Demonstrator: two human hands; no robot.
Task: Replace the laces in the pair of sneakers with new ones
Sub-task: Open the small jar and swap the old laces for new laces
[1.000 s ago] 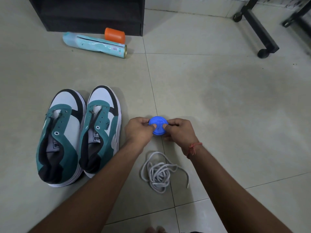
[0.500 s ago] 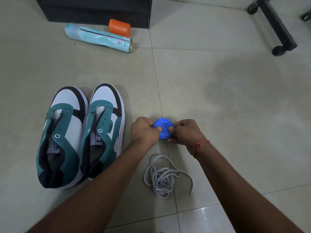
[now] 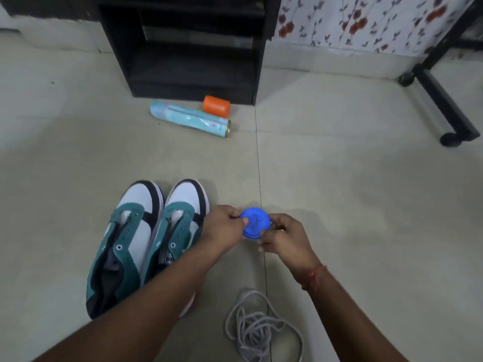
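Two teal, white and black sneakers stand side by side on the tiled floor, the left sneaker point(image 3: 122, 239) and the right sneaker point(image 3: 177, 231), both with bare eyelets. To their right, both hands hold a round blue case point(image 3: 255, 222) just above the floor. My left hand point(image 3: 223, 227) pinches its left edge and my right hand point(image 3: 286, 237) pinches its right and lower edge. A loose tangle of grey laces point(image 3: 257, 327) lies on the floor below the hands.
A light blue tube point(image 3: 189, 118) and an orange cylinder point(image 3: 216, 106) lie in front of a black shelf unit point(image 3: 183, 45). A black wheeled frame point(image 3: 444, 100) stands at the right. A floral wall covering is behind it.
The camera tilted up, so the shelf unit and wall came into view and everything slid down the frame. Both hands keep their hold on the blue case.
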